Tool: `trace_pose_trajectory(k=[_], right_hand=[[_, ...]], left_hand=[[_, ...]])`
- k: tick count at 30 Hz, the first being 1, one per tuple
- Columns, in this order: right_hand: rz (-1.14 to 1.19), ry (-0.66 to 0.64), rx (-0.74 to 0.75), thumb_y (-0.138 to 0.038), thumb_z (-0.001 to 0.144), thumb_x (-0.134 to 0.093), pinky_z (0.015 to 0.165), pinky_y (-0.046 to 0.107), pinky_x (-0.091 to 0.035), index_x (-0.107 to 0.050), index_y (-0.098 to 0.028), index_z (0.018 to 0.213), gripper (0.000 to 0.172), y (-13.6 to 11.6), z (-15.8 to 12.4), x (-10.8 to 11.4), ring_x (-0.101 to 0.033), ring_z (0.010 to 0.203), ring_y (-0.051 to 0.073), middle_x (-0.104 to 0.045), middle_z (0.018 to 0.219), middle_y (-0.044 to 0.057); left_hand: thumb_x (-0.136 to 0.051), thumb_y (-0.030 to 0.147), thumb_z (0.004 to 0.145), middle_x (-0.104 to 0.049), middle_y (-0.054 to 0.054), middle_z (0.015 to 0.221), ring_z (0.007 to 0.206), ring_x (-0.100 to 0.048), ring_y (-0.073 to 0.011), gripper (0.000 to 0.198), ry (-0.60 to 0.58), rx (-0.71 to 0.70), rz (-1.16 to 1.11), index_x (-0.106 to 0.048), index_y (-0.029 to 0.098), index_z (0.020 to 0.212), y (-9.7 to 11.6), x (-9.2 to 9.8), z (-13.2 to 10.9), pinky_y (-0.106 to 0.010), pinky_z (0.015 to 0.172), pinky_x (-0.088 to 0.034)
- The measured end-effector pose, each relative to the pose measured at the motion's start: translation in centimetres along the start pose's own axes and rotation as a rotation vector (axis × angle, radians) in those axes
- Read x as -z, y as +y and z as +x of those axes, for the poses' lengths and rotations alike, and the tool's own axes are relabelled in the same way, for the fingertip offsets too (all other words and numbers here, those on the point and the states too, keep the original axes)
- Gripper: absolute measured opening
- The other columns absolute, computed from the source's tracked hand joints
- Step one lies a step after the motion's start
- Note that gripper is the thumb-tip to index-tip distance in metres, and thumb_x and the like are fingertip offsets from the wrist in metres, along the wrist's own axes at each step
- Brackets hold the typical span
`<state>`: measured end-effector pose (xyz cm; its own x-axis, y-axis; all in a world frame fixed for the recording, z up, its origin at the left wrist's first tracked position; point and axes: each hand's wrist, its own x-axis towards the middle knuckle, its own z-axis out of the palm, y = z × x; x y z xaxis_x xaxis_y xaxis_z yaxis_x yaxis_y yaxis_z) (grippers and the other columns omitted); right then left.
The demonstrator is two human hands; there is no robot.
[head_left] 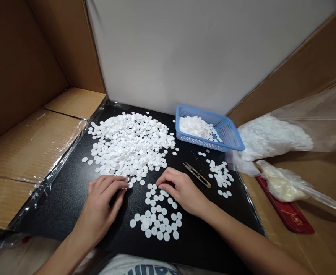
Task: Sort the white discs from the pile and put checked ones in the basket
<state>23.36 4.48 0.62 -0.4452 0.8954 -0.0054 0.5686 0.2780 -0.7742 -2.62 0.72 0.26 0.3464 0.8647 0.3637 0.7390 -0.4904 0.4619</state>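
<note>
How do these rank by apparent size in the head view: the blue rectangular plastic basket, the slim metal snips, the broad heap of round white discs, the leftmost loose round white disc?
1. Broad heap of round white discs
2. Blue rectangular plastic basket
3. Slim metal snips
4. Leftmost loose round white disc

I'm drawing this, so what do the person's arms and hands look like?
The left hand and right hand have no gloves or visible rings. The forearms are bare too, without sleeves, watch or bracelet. Pale grey clothing with blue letters shows below.
</note>
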Motion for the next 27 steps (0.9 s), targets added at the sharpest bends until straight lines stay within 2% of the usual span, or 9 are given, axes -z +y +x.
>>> trace_pose_trajectory(k=[3,8,14,17,22,27], right_hand=[[0.002,-0.043,-0.009,-0.011,0.092,-0.058,0.074,0.030,-0.052,-0.068,-0.021,0.088,0.015,-0.4,0.0,0.2,-0.064,0.083,0.017,-0.066,0.091,0.003],[-0.058,0.064,0.022,-0.011,0.096,-0.050,0.079,0.032,-0.053,-0.067,-0.021,0.094,0.019,-0.5,0.9,0.3,-0.065,0.086,0.017,-0.066,0.095,0.004],[-0.154,0.024,0.093,-0.017,0.092,-0.066,0.070,0.029,-0.050,-0.065,-0.020,0.089,0.004,-1.6,2.0,-2.1,-0.062,0.079,0.016,-0.063,0.090,0.003],[-0.216,0.036,0.086,-0.020,0.088,-0.072,0.066,0.028,-0.048,-0.062,-0.021,0.088,0.009,-2.0,2.3,-3.1,-0.061,0.076,0.016,-0.063,0.088,0.002],[-0.230,0.037,0.106,-0.016,0.087,-0.071,0.066,0.028,-0.047,-0.061,-0.021,0.086,0.011,-2.1,2.7,-3.4,-0.059,0.076,0.016,-0.062,0.086,0.001],[-0.115,-0.006,0.084,-0.008,0.082,-0.073,0.067,0.026,-0.046,-0.060,-0.020,0.079,0.018,-2.4,2.9,-2.9,-0.059,0.077,0.016,-0.061,0.083,0.000]], left_hand=[[-0.051,0.014,0.096,-0.070,-0.002,0.111,0.104,-0.061,-0.0219,0.017,-0.012,0.009,-0.014,-0.061,0.026,0.103,-0.1,0.0,-0.1,-0.037,0.088,-0.036],[-0.048,0.015,0.097,-0.069,-0.002,0.109,0.103,-0.060,-0.0221,0.017,-0.003,0.035,-0.044,-0.062,0.025,0.102,-0.2,-0.1,0.1,-0.037,0.088,-0.037],[-0.051,0.021,0.097,-0.063,-0.003,0.091,0.086,-0.056,-0.0212,0.015,0.060,0.100,0.000,-0.065,0.024,0.093,-0.1,-0.3,0.1,-0.034,0.076,-0.037],[-0.057,0.026,0.096,-0.059,-0.002,0.086,0.082,-0.054,-0.0213,0.009,0.071,0.105,0.051,-0.065,0.024,0.091,-0.2,-0.5,-0.1,-0.034,0.073,-0.036],[-0.067,0.030,0.092,-0.056,-0.003,0.089,0.085,-0.052,-0.0231,0.009,0.016,0.062,0.164,-0.063,0.023,0.094,-0.1,-1.1,-0.4,-0.035,0.075,-0.035],[-0.065,0.025,0.093,-0.057,-0.004,0.089,0.085,-0.049,-0.0241,0.007,-0.043,0.029,0.326,-0.061,0.021,0.089,0.4,-1.8,0.2,-0.037,0.076,-0.034]])
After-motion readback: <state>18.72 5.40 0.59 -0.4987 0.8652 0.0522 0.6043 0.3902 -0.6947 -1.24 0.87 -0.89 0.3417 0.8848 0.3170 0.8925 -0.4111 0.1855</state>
